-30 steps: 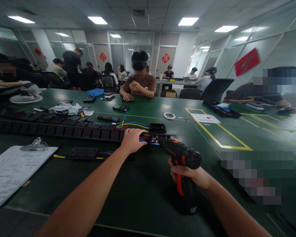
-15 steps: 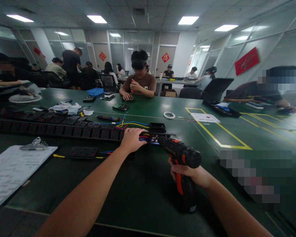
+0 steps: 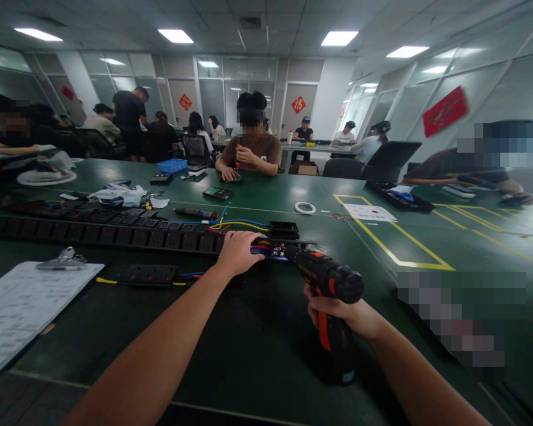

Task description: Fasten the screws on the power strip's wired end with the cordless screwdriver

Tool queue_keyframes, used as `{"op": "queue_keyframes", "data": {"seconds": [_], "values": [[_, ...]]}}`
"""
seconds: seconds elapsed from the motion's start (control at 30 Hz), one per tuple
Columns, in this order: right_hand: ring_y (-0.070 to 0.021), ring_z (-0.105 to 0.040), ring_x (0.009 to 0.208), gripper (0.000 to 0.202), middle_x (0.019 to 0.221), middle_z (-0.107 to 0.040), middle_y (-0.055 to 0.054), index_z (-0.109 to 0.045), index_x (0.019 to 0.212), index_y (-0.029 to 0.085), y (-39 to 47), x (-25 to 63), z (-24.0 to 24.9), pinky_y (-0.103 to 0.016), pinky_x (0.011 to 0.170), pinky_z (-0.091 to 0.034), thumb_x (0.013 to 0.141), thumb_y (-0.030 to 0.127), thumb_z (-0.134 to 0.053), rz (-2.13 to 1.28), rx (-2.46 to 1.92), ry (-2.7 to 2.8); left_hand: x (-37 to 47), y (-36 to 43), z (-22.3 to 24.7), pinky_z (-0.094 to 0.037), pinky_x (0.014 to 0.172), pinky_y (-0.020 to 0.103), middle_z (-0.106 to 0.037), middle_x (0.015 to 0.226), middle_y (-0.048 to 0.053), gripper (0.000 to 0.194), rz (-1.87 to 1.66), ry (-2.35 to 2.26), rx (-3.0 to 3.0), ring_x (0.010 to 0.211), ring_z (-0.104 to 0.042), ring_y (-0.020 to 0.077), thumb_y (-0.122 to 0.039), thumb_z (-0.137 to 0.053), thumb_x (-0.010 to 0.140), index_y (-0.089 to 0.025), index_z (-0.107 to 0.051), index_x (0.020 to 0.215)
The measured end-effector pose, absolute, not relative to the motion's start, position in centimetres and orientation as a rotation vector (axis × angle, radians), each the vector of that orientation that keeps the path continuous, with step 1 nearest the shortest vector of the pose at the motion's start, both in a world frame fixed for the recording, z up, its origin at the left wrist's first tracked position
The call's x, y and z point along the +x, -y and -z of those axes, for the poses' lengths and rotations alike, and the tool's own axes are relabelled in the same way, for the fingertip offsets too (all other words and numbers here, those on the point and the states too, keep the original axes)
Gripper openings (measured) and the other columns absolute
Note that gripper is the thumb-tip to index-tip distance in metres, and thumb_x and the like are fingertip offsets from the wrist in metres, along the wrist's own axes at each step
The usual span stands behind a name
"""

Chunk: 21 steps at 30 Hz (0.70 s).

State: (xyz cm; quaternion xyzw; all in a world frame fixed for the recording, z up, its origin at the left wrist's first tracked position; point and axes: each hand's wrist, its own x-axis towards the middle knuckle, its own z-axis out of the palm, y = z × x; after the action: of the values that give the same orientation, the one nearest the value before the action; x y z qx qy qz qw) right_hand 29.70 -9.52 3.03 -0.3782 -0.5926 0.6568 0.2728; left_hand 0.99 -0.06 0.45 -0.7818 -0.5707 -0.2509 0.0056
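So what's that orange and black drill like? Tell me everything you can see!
The drill is mostly black with orange patches and looks plastic. Pale lettering, too blurry to read, marks its side. The right hand wraps its handle, which reaches down to a base with a small pale mark. Its narrow front end points leftward and away from the person, at the wired end of the socket strip; whether the tip touches it, I can't tell.

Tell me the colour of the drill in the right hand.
The drill is black with orange parts, seen best in the head view.
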Motion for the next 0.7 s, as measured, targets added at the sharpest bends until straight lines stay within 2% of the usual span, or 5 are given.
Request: {"op": "queue_keyframes", "data": {"seconds": [0.7], "values": [[-0.0173, -0.062, 0.063, 0.045, 0.069, -0.068, -0.001, -0.061, 0.091, 0.018, 9.71, 29.18, -3.42, -0.030, 0.062, -0.049, 0.072, 0.051, -0.086, -1.772, -1.014, 1.591, 0.98, 0.10, -0.51, -0.031, 0.114, 0.050, -0.067, 0.140, 0.006, 0.056, 0.802, 1.772, -2.453, 0.131, -0.057, 0.0317, -0.047, -0.080, 0.082, -0.027, -0.066, 0.133]]}}
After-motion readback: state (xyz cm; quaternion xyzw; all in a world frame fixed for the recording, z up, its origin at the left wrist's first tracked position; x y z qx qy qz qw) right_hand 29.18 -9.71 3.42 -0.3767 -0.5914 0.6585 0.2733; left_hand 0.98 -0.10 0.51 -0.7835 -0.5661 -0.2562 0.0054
